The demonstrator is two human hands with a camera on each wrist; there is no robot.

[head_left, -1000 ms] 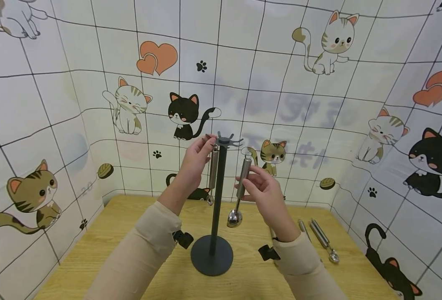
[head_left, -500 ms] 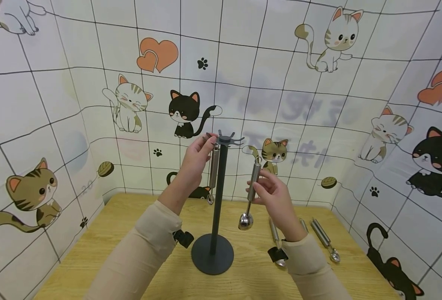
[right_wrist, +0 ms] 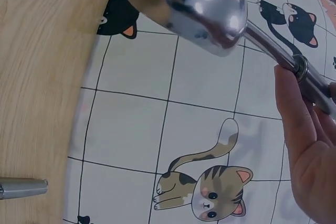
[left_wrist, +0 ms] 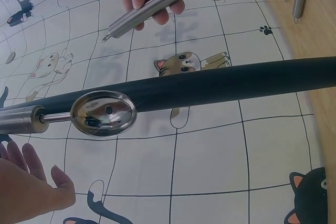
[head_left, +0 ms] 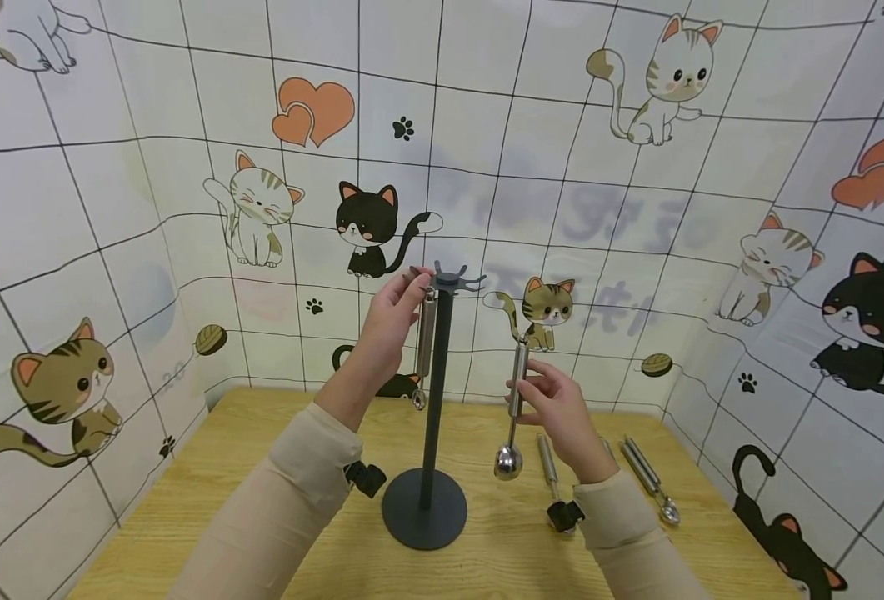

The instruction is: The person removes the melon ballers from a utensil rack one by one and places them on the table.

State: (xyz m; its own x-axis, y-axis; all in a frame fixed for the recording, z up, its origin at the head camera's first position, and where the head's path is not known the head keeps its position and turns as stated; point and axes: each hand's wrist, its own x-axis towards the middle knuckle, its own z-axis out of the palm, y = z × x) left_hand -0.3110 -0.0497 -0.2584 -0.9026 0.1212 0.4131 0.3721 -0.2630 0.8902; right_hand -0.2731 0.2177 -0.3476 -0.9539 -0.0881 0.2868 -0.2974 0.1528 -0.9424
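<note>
A dark stand with a slim pole (head_left: pixel 437 392) and a crown of hooks (head_left: pixel 466 282) stands upright. My left hand (head_left: pixel 383 329) is at its top, thumb and finger pinching a hook on the left side. From there a steel scoop (head_left: pixel 426 342) hangs beside the pole, its small bowl (left_wrist: pixel 104 114) at the lower end. To the right of the stand, my right hand (head_left: pixel 560 417) grips another steel scoop (head_left: pixel 519 387) by its handle, nearly upright. This one's shiny round bowl (right_wrist: pixel 210 9) points down, above the table and apart from the stand.
The stand's round base (head_left: pixel 424 521) rests on the wooden table (head_left: pixel 299 533). Several steel utensils lie to the right, among them one with a small bowl (head_left: pixel 647 479) and one partly behind the right wrist (head_left: pixel 547 458). A cat-patterned sheet (head_left: pixel 486 142) encloses the back and sides.
My right hand has moved rightward and down, carrying its scoop away from the stand and turning it more upright. The left hand keeps its place at the hook.
</note>
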